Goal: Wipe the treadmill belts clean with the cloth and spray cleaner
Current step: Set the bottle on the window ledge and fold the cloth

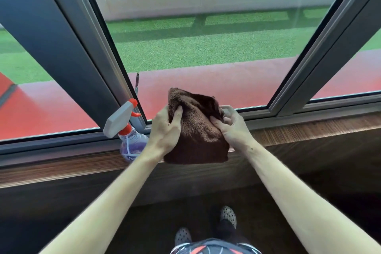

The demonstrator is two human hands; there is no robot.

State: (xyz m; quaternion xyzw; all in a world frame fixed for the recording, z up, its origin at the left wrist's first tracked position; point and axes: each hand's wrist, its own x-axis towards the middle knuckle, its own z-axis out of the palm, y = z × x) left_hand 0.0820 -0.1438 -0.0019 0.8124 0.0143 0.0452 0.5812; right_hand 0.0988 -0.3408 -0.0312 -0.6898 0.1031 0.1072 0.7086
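Note:
A dark brown terry cloth (198,130) is held up in front of the window, folded, its lower edge hanging level with the sill. My left hand (166,131) grips its left side with the thumb on the front. My right hand (232,126) pinches its right edge. A spray bottle (127,130) with a white and orange trigger head and purple liquid stands on the wooden sill just left of my left hand, partly hidden by my wrist. No treadmill belt is in view.
A wooden window sill (309,130) runs across the view below dark grey window frames (61,47). Outside lie a red surface and green turf. My feet in patterned shoes (227,215) stand on a dark floor below.

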